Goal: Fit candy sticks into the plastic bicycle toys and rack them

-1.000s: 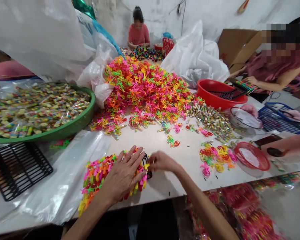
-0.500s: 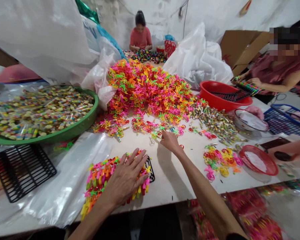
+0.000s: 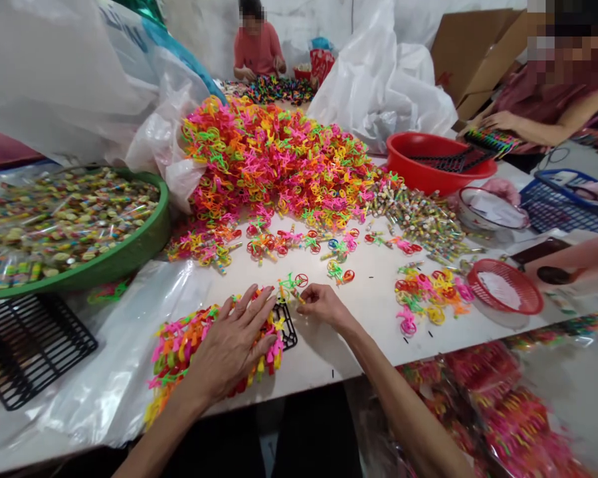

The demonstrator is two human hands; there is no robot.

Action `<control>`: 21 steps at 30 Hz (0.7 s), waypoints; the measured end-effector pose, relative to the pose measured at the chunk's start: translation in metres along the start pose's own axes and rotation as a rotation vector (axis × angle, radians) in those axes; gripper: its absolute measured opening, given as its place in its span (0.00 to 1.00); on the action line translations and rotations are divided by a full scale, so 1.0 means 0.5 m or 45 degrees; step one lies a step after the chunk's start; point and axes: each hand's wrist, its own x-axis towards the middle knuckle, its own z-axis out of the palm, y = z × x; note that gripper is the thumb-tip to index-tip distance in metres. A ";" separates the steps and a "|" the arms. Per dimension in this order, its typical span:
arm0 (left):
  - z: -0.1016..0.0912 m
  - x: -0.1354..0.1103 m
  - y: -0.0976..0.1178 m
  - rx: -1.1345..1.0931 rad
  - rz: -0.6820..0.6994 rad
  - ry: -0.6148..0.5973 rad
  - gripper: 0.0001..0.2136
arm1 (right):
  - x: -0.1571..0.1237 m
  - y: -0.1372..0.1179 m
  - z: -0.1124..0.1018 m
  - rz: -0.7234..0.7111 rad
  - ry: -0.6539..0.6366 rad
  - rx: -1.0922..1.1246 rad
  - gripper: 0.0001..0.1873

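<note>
My left hand (image 3: pixel 232 345) lies with spread fingers on rows of pink, orange, yellow and green plastic toy pieces (image 3: pixel 179 352), which are laid over a small black plastic rack (image 3: pixel 286 326). Just beside it, my right hand (image 3: pixel 323 307) pinches a small piece at the rack's top edge. A green piece with a red ring (image 3: pixel 292 284) sits at those fingertips. Most of the rack is hidden under the rows. Farther along the white table (image 3: pixel 373 312), a big heap of tangled neon pieces (image 3: pixel 274 159) rises.
A green tray of wrapped sweets (image 3: pixel 144 229) stands left, with a black rack (image 3: pixel 30 352) below it. On the right are a red basin (image 3: pixel 428 149), a red basket (image 3: pixel 503 285) and a blue basket (image 3: pixel 563 212). Co-workers sit across (image 3: pixel 256 50) and at right (image 3: pixel 528 126).
My right hand has come back from the loose pieces to the rack, now with a small piece in its fingers. My left hand stays on the rows. The view has tilted slightly.
</note>
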 end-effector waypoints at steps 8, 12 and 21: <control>0.000 0.002 0.000 0.035 0.016 0.019 0.27 | 0.030 0.000 0.065 -0.154 -0.174 0.176 0.06; -0.001 0.002 0.000 0.039 0.003 0.014 0.27 | 0.041 -0.002 0.085 -0.199 -0.070 0.072 0.06; 0.000 -0.001 -0.006 -0.026 0.018 0.052 0.27 | 0.047 -0.022 0.066 -0.364 -0.182 -0.418 0.06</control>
